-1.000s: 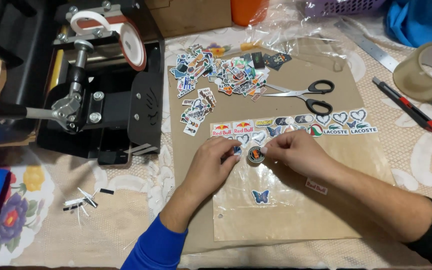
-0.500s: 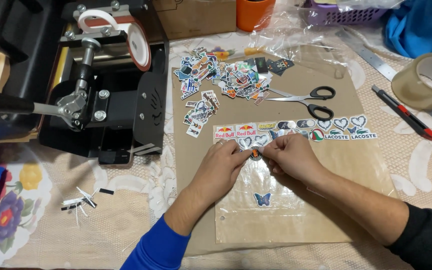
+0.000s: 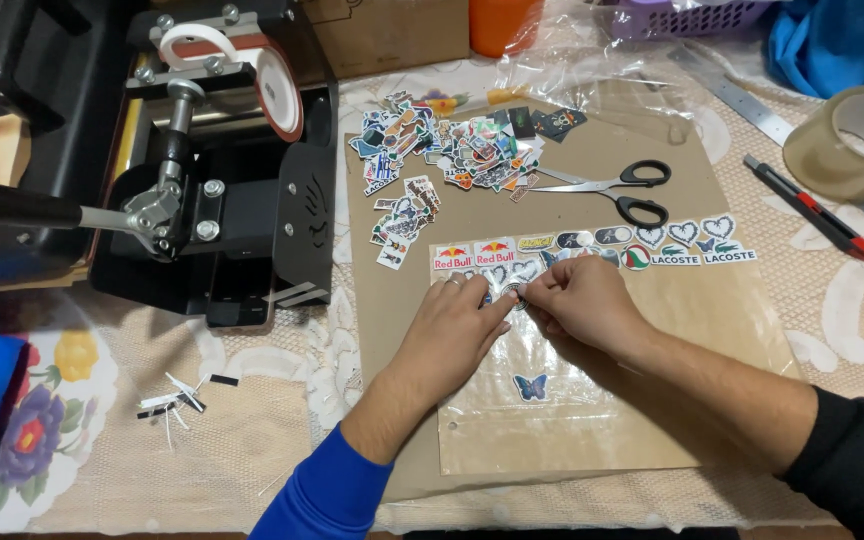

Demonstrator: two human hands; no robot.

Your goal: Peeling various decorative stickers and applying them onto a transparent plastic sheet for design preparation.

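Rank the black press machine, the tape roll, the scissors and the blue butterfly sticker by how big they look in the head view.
1. Black press machine
2. Tape roll and scissors: too alike to rank
3. Blue butterfly sticker, smallest

On the table [image 3: 852,330] lies a cardboard sheet [image 3: 712,150], and on its near part a clear sleeve [image 3: 592,430] with a butterfly sticker [image 3: 531,387] on it. Both hands meet at the sleeve's far edge, left hand [image 3: 457,325] beside right hand [image 3: 582,300], a small round sticker [image 3: 514,294] between them. Just behind runs a row of stickers [image 3: 652,245]; behind that, scissors [image 3: 612,188] and a sticker heap [image 3: 452,150]. A press machine [image 3: 222,170] stands left, a tape roll [image 3: 852,140] and a utility knife [image 3: 812,208] right
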